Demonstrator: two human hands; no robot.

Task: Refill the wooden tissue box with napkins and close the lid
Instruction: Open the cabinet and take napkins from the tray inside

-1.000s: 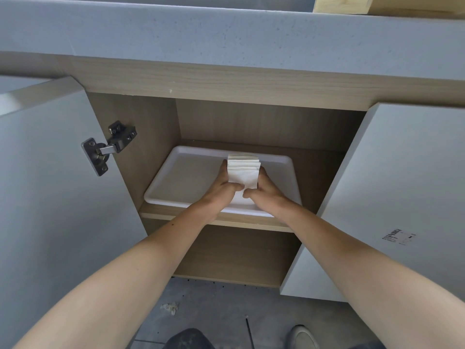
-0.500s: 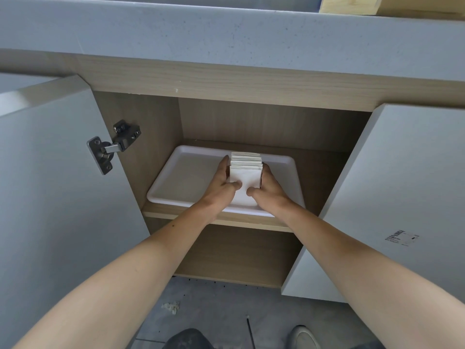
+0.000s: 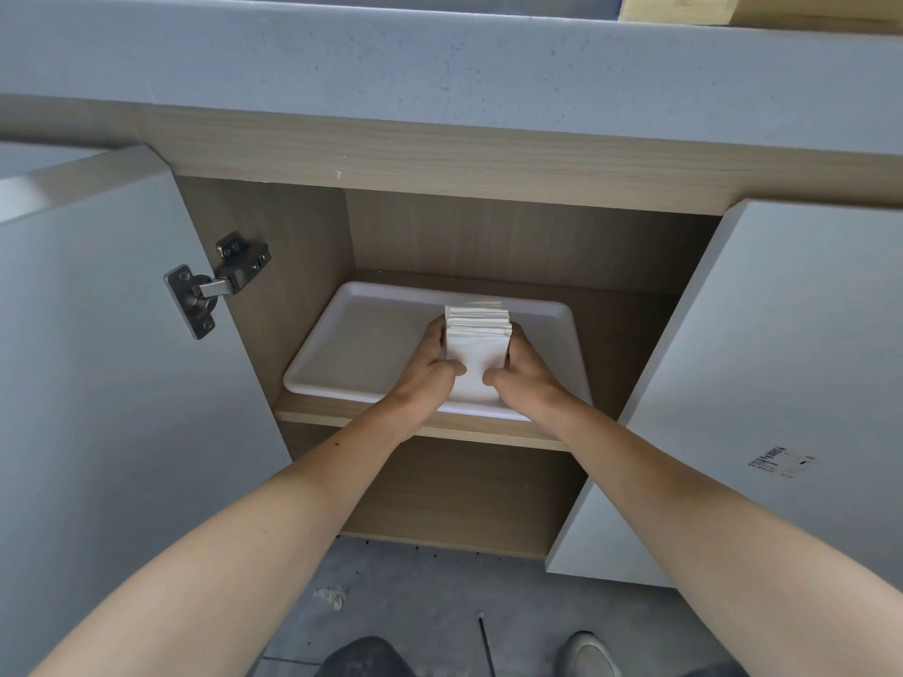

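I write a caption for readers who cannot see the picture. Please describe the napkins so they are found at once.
Below the grey counter, an open cupboard has a white tray on its shelf. On the tray, the left hand and right hand grip a stack of napkins. Only it shows thin paper layers; the tray is smooth.

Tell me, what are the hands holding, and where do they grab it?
A stack of white napkins. The left hand grips its left side and the right hand its right side, thumbs pressed on the front, over the white tray.
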